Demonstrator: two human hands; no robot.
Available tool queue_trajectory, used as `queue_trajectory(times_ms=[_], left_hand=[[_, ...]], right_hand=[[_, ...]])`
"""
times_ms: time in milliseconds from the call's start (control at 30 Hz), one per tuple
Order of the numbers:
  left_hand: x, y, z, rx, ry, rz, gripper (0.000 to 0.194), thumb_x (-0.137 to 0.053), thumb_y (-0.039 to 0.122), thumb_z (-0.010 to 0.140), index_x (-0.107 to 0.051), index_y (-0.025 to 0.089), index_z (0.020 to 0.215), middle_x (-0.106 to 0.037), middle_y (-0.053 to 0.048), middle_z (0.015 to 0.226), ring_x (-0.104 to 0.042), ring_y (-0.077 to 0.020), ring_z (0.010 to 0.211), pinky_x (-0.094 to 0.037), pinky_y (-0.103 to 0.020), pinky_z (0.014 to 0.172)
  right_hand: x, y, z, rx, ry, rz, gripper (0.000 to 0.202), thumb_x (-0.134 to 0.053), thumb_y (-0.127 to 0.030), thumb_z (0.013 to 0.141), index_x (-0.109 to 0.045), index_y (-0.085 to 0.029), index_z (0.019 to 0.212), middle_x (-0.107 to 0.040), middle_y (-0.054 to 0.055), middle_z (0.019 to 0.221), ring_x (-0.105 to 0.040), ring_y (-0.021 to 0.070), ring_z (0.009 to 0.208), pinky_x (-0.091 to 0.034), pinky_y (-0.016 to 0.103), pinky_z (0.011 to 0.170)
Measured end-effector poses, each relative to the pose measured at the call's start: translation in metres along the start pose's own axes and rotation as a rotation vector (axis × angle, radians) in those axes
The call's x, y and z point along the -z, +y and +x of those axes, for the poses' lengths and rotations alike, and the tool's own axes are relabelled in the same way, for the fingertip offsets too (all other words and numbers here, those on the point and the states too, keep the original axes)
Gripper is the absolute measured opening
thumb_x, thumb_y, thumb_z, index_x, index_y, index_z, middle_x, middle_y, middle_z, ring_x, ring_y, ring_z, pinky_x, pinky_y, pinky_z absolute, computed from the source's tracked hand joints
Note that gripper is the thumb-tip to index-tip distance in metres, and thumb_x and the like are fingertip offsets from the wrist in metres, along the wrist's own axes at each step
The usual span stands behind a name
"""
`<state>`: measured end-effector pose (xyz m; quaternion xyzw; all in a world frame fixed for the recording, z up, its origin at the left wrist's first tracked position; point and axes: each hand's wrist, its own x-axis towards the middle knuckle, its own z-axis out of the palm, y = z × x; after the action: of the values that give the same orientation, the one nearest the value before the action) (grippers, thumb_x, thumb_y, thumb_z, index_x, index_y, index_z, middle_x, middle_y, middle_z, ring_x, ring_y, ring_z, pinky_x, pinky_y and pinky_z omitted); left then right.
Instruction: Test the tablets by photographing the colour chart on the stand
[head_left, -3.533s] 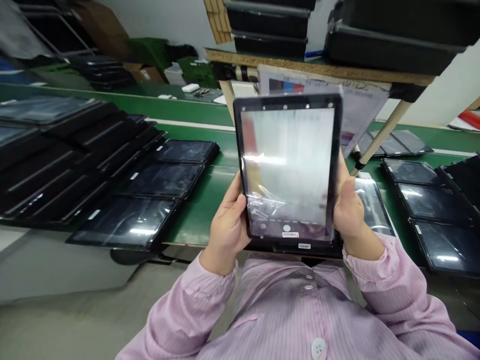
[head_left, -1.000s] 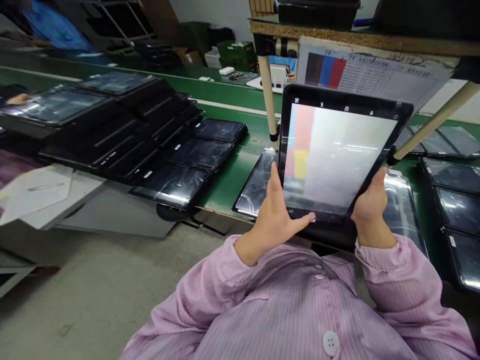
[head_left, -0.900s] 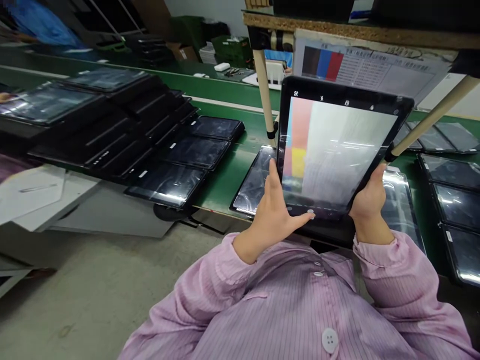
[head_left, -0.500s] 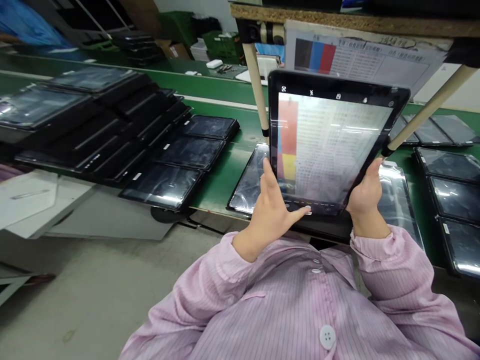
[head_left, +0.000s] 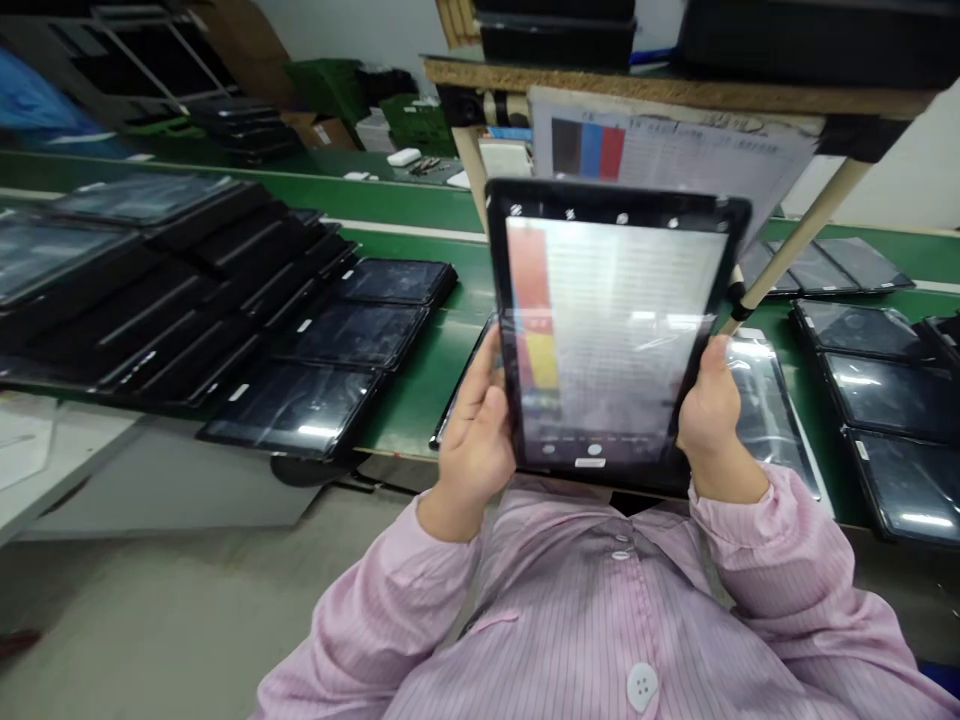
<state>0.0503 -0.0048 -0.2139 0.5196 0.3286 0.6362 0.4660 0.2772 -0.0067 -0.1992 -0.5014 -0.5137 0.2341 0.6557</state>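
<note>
I hold a black tablet [head_left: 611, 330] upright in front of my chest, its lit screen showing a camera picture of a printed chart with red and yellow bars. My left hand [head_left: 476, 435] grips its left edge and my right hand [head_left: 709, 410] grips its right edge. Behind the tablet hangs the printed colour chart sheet [head_left: 675, 150] with black, blue and red bars, fixed under a wooden shelf [head_left: 675, 95].
Several dark tablets [head_left: 292, 410] lie in rows on the green belt [head_left: 420, 380] at left, with stacked black trays [head_left: 112, 300] beyond. More tablets [head_left: 892, 490] lie at right. A slanted shelf leg [head_left: 802, 230] stands behind the tablet. Another wrapped tablet [head_left: 765, 400] lies under my right hand.
My left thumb has left the bottom of the screen and now grips the left edge. The tablet has turned squarer toward me and the view shifted left.
</note>
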Motion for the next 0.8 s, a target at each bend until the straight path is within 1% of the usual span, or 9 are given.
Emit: queue_trajectory(times_ms=[100, 200, 267, 467, 533, 600, 667, 733, 800], left_hand=[[-0.002, 0.007, 0.005, 0.131, 0.074, -0.181, 0.056, -0.089, 0.056, 0.081, -0.077, 0.037, 0.132, -0.071, -0.002, 0.147, -0.057, -0.0305, 0.148, -0.042, -0.045, 0.128], [-0.007, 0.006, 0.006, 0.196, 0.098, -0.248, 0.054, -0.092, 0.052, 0.079, -0.078, 0.042, 0.129, -0.071, 0.001, 0.148, -0.062, -0.0287, 0.143, -0.043, -0.045, 0.127], [-0.010, 0.003, 0.003, 0.223, 0.101, -0.255, 0.053, -0.092, 0.052, 0.078, -0.078, 0.042, 0.128, -0.071, 0.001, 0.147, -0.061, -0.0285, 0.145, -0.041, -0.045, 0.128], [-0.019, 0.007, -0.007, 0.290, 0.117, -0.213, 0.054, -0.095, 0.050, 0.075, -0.079, 0.041, 0.126, -0.074, 0.001, 0.144, -0.057, -0.0273, 0.148, -0.045, -0.042, 0.125], [-0.023, 0.013, -0.006, 0.342, 0.097, -0.223, 0.053, -0.094, 0.048, 0.077, -0.079, 0.039, 0.127, -0.076, -0.001, 0.139, -0.062, -0.0278, 0.143, -0.050, -0.042, 0.122], [-0.027, 0.018, -0.002, 0.463, 0.057, -0.232, 0.054, -0.091, 0.043, 0.081, -0.077, 0.035, 0.132, -0.078, -0.004, 0.136, -0.069, -0.0289, 0.134, -0.055, -0.044, 0.117], [-0.029, 0.018, 0.005, 0.605, 0.029, -0.222, 0.055, -0.087, 0.036, 0.085, -0.073, 0.031, 0.139, -0.080, -0.007, 0.130, -0.075, -0.0290, 0.122, -0.061, -0.045, 0.109], [-0.031, 0.012, 0.012, 0.709, 0.039, -0.191, 0.057, -0.082, 0.030, 0.088, -0.070, 0.027, 0.143, -0.082, -0.008, 0.123, -0.080, -0.0276, 0.109, -0.065, -0.044, 0.100], [-0.035, 0.001, 0.019, 0.764, 0.041, -0.158, 0.058, -0.079, 0.026, 0.088, -0.069, 0.025, 0.145, -0.083, -0.009, 0.119, -0.081, -0.0268, 0.104, -0.066, -0.043, 0.096]], right_hand=[[0.005, -0.023, -0.003, 0.157, -0.130, -0.011, 0.077, -0.025, -0.077, 0.104, -0.036, -0.035, 0.167, -0.037, -0.005, 0.173, -0.020, 0.0244, 0.167, -0.024, 0.048, 0.139], [0.017, -0.044, 0.000, 0.277, -0.250, -0.093, 0.073, -0.025, -0.071, 0.107, -0.016, -0.039, 0.173, -0.015, -0.011, 0.180, -0.005, 0.0237, 0.168, -0.017, 0.048, 0.140], [0.026, -0.052, 0.003, 0.312, -0.277, -0.137, 0.072, -0.027, -0.067, 0.109, -0.010, -0.040, 0.173, -0.010, -0.012, 0.180, -0.005, 0.0253, 0.168, -0.018, 0.050, 0.140], [0.045, -0.047, 0.004, 0.261, -0.255, -0.306, 0.072, -0.030, -0.064, 0.110, -0.013, -0.035, 0.173, -0.018, -0.007, 0.179, -0.016, 0.0301, 0.167, -0.025, 0.056, 0.138], [0.055, -0.039, 0.006, 0.204, -0.324, -0.271, 0.073, -0.026, -0.068, 0.109, -0.013, -0.036, 0.173, -0.025, -0.004, 0.177, -0.027, 0.0292, 0.164, -0.032, 0.055, 0.135], [0.076, -0.027, 0.011, 0.106, -0.354, -0.251, 0.077, -0.025, -0.072, 0.108, -0.008, -0.037, 0.173, -0.037, 0.001, 0.173, -0.044, 0.0290, 0.156, -0.040, 0.056, 0.130], [0.108, -0.010, 0.021, -0.014, -0.256, -0.331, 0.079, -0.032, -0.075, 0.106, -0.015, -0.036, 0.173, -0.049, 0.005, 0.166, -0.054, 0.0302, 0.149, -0.041, 0.060, 0.127], [0.146, 0.011, 0.033, -0.157, -0.103, -0.503, 0.073, -0.045, -0.072, 0.103, -0.045, -0.031, 0.163, -0.055, 0.007, 0.161, -0.052, 0.0323, 0.150, -0.033, 0.060, 0.131], [0.181, 0.034, 0.045, -0.366, -0.051, -0.648, 0.058, -0.061, -0.066, 0.097, -0.075, -0.021, 0.131, -0.061, 0.013, 0.154, -0.046, 0.0375, 0.154, -0.024, 0.059, 0.135]])
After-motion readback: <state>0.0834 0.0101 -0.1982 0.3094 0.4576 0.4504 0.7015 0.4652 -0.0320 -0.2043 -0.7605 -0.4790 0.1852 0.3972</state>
